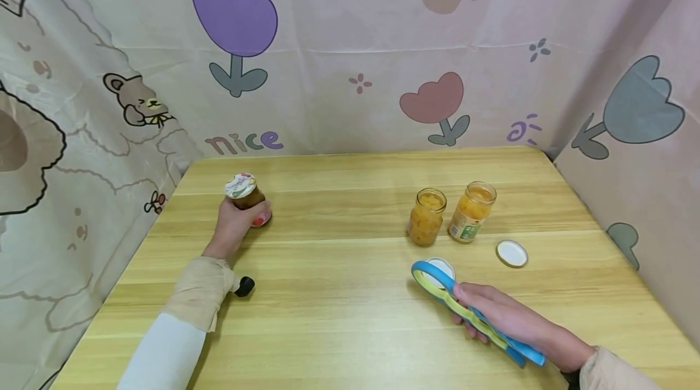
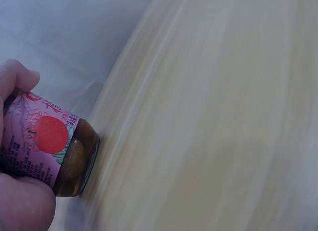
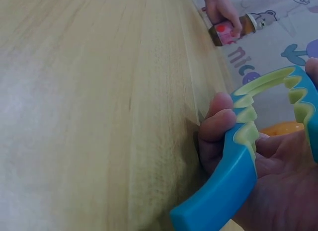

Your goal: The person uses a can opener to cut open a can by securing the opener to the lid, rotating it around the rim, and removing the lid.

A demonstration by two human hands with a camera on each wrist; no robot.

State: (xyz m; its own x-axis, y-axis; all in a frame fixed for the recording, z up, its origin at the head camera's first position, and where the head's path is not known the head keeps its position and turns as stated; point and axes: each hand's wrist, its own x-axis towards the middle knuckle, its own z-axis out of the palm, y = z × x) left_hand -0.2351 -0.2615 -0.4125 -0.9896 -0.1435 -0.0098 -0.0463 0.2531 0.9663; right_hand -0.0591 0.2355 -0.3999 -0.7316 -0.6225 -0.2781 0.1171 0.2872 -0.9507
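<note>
At the table's left side my left hand (image 1: 236,224) grips a brown jar (image 1: 247,200) with a white patterned lid. In the left wrist view, thumb and fingers wrap its pink label (image 2: 37,136) with a red fruit printed on it; dark contents show through the glass near the base. Whether the base touches the table, I cannot tell. My right hand (image 1: 503,314) holds a blue and yellow-green jar opener (image 1: 465,313) at the front right. Its toothed inner edges (image 3: 246,114) face each other with a gap between them, and nothing sits in its loop.
Two lidless glass jars of orange-yellow contents, a left one (image 1: 426,220) and a labelled right one (image 1: 471,214), stand beyond my right hand. One white lid (image 1: 511,253) lies right of them; another lid (image 1: 444,268) is partly behind the opener. Printed curtains (image 1: 328,74) border the wooden table (image 1: 328,293).
</note>
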